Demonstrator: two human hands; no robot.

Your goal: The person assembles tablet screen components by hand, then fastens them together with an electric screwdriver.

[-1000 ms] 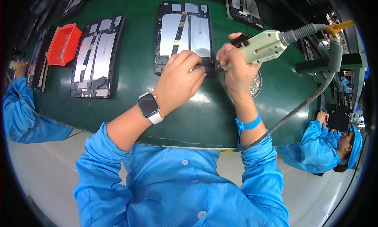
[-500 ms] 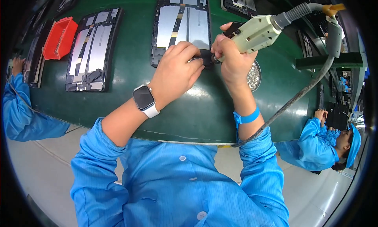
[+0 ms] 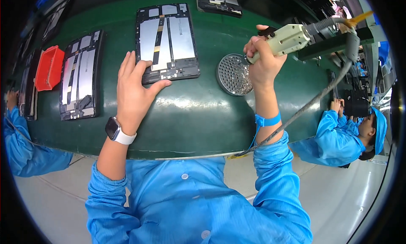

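Spreading the left hand [image 3: 134, 87] wide against the lower left corner of an opened tablet [image 3: 181, 37] — lying flat on the worktop [image 3: 190, 125]. Gripping a pale power tool [image 3: 289, 40] in the right hand [image 3: 266, 65] — holding its front end by the edge of a round dish [image 3: 228, 70] of small metal bits [image 3: 243, 81], right of the tablet. Having a red bin [image 3: 49, 68] and a second tablet [image 3: 86, 70] lying farther left.

On the workbench [image 3: 190, 117], the first tablet [image 3: 181, 41] has the left hand [image 3: 134, 89] at its near left corner. To its left lies a second tablet [image 3: 82, 75], then a bin [image 3: 50, 68]. Behind and rightward is a third tablet [image 3: 220, 2]. On the right stands the screw dish [image 3: 230, 70], beside the right hand [image 3: 266, 68], which contains the electric screwdriver [image 3: 288, 39].
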